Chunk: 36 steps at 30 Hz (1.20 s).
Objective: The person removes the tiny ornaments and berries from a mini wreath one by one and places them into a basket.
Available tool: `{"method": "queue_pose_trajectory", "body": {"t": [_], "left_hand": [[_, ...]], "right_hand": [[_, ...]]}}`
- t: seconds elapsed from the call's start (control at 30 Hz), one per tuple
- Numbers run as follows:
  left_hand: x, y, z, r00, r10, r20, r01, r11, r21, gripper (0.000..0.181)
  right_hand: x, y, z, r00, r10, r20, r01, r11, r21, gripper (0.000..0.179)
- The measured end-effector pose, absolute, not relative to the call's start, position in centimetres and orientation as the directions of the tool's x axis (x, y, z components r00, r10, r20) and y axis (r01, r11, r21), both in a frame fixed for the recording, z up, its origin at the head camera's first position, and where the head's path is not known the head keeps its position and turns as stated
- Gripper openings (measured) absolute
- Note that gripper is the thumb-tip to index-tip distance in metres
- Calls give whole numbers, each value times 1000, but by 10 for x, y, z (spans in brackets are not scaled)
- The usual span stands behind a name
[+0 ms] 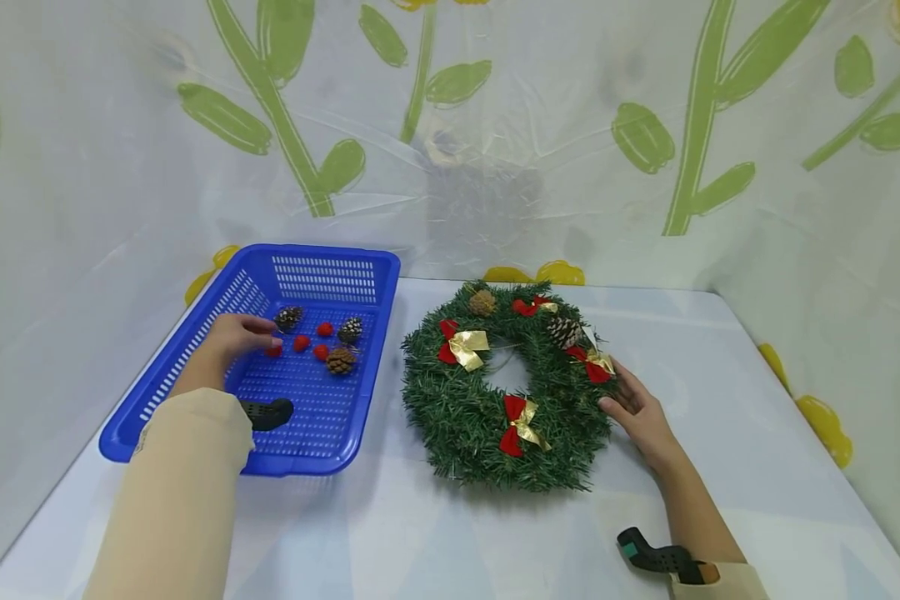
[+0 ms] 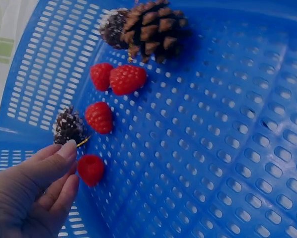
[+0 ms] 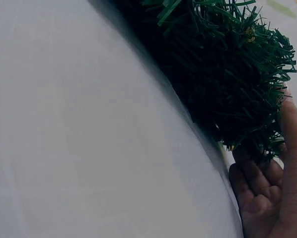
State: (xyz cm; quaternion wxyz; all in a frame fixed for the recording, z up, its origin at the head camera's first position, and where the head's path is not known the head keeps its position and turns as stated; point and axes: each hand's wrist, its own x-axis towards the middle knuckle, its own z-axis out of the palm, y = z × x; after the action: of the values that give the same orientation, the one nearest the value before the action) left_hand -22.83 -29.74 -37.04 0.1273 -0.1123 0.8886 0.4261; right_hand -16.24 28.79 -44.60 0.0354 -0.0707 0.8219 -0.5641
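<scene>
My left hand (image 1: 238, 335) reaches into a blue plastic basket (image 1: 292, 464), its thumb and fingers slightly bent. In the left wrist view the fingertips are right by a frosted pinecone (image 2: 69, 127) with a gold loop and a red berry (image 2: 91, 170). A green Christmas wreath (image 1: 450, 417) lies on the table at the centre, with red and gold bows (image 1: 516, 425) and pinecones (image 1: 564, 332) on it. At its right edge my right hand (image 1: 640, 417) holds the wreath, thumb on the outer side and fingers curled beneath the greenery (image 3: 228, 84).
Inside the basket lie several red berries (image 1: 321, 352), a brown pinecone (image 1: 341, 361) and another frosted pinecone (image 1: 350, 330). The white table (image 1: 750, 400) backs onto a curtain (image 1: 555, 125) with printed green stems. Black wrist cameras (image 1: 656, 557) sit on both arms.
</scene>
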Motion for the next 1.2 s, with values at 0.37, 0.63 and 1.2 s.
{"method": "queue_pose_trajectory", "body": {"t": [0.37,0.63,1.2], "left_hand": [[-227,-298,-360,-943,-129,-308,-327,544,773,65],[-228,-296,-353,-942,-149,-300,-332,520,787,70],[-237,-273,-323,-985,-78,-155,-173,478,861,77]], "right_hand": [[-163,287,-445,-988,-154,7,-63,366,-929,70],[-162,288,-444,-988,-153,-1,-55,359,-932,71],[-161,288,-446,-989,-151,-3,-51,354,-934,71]]}}
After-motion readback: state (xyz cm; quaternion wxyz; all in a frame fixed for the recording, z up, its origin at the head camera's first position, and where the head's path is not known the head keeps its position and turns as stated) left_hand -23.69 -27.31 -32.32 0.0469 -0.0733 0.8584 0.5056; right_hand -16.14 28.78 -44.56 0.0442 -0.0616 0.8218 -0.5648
